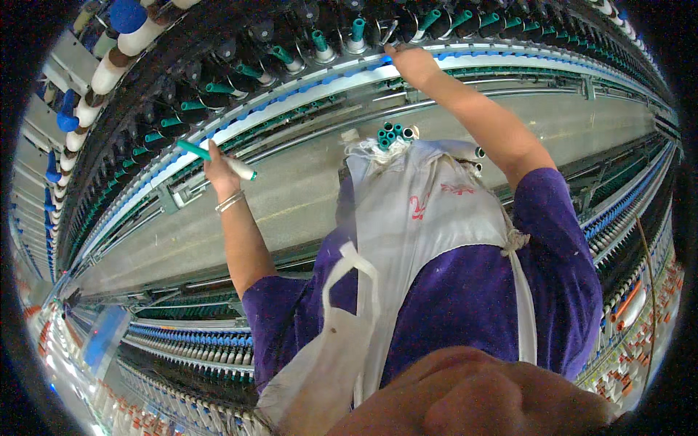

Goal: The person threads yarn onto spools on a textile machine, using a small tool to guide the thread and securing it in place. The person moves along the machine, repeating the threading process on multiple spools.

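Observation:
My left hand [218, 172] is closed around a yarn bobbin [238, 168], a green tube with white yarn wound on its lower part. It is held at a slant in front of the machine's blue-dotted rail. Farther up and to the right, my right hand [416, 67] reaches over the rail to a spindle position [390, 33] that shows bare metal. Its fingertips are pinched there, and what they grip is too small to make out. Beside it, a green tube [358, 30] stands upright on its spindle.
Rows of spindles with green tubes [321, 42] curve along the machine. White yarn packages [142, 36] hang at the upper left. A white apron [436, 189] at my waist carries several green tubes [390, 134] in its pouch. Another machine row [193, 336] stands behind me.

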Demonstrator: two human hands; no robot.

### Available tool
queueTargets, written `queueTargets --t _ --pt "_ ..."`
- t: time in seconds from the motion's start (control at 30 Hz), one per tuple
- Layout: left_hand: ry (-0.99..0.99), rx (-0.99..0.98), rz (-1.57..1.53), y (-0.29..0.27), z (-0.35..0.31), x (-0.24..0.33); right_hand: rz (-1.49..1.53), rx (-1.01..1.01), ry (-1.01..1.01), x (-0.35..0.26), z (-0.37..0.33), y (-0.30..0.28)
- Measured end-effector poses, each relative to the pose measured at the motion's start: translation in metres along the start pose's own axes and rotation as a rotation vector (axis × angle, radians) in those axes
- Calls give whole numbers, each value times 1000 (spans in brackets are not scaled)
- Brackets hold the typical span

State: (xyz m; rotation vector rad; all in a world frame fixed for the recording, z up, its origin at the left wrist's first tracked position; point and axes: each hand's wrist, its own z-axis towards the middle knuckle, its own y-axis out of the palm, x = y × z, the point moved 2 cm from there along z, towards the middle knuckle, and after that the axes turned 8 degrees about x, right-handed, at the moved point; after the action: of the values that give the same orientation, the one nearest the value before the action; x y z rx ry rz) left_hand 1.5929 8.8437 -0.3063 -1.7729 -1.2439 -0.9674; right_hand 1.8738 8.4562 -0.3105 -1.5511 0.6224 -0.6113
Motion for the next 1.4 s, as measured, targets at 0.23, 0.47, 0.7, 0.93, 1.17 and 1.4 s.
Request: queueTargets --t 0.23,0.47,0.7,0.93,1.17,1.4 --pt "599 -89 726 17 37 4 -31 291 68 4 15 8" --pt "793 -542 649 84 -47 12 -59 -61 62 2 -14 -69" --pt "1436 -850 -15 223 -225 33 369 154 305 31 -21 -192" --pt "1185 -805 376 279 -240 54 1368 149 613 22 -23 -196" --pt "603 -718 243 307 -234 -10 1771 104 610 -2 -21 -207" --pt "794 -481 256 319 -215 -62 1923 316 390 -16 -15 -255"
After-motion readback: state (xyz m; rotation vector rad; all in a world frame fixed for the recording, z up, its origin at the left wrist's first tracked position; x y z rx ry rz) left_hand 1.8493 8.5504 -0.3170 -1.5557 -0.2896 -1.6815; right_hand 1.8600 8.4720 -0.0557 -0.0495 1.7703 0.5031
